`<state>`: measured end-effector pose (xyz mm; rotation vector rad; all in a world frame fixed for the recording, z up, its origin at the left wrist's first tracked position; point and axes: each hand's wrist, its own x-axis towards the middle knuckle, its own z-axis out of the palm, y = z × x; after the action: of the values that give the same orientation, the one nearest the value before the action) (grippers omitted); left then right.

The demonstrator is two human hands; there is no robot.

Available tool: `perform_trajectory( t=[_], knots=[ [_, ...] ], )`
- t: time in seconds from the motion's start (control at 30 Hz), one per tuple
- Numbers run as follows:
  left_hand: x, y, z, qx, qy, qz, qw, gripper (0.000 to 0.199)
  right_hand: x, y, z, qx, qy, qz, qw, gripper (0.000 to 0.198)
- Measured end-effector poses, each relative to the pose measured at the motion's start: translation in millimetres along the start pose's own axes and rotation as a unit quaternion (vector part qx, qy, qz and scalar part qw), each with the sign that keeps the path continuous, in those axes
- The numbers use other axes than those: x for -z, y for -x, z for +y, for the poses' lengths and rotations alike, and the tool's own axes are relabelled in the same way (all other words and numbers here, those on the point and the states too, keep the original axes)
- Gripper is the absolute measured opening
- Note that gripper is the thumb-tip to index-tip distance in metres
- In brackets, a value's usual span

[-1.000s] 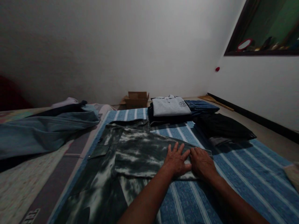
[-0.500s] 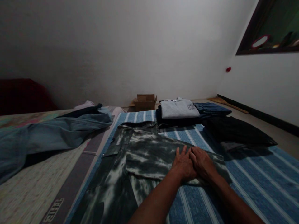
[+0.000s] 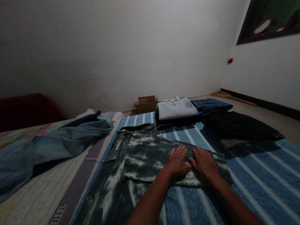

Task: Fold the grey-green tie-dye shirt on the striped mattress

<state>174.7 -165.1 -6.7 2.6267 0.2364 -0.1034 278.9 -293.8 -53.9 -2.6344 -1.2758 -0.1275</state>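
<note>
The left hand (image 3: 177, 161) and the right hand (image 3: 205, 164) rest flat, thumbs apart from fingers, upon the mottled green garment (image 3: 145, 156) on the blue striped cloth (image 3: 257, 175), seemingly to keep its crosswise part smooth, although dimness hides how firmly.

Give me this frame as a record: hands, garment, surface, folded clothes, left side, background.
left_hand: left hand palm down on the tie-dye garment
right_hand: right hand palm down on the same garment, beside the left
garment: dark green and white, one section laid across toward the right
surface: blue striped cloth
folded_clothes: grey top on dark clothing; blue denim beside it; black clothing nearer
left_side: light-blue denim garment, loosely laid
background: open cardboard box near the wall
</note>
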Motion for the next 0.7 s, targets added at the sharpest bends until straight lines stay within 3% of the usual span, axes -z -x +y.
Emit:
perform_trajectory(
  t=[0.3, 0.5, 0.7],
  knots=[
    [-1, -11, 0, 0.029, -0.026, 0.036, 0.999, 0.054, -2, 5, -10, 0.004, 0.036, 0.096, 0.995, 0.045],
    [5, -27, 16, 0.043, -0.097, 0.109, 0.988, 0.029, 3, 6, -13, 0.002, 0.038, 0.094, 0.995, 0.043],
    [0, -42, 17, 0.058, -0.123, 0.153, 0.979, 0.021, 9, 6, -13, -0.001, 0.042, 0.071, 0.997, 0.046]
  ],
)
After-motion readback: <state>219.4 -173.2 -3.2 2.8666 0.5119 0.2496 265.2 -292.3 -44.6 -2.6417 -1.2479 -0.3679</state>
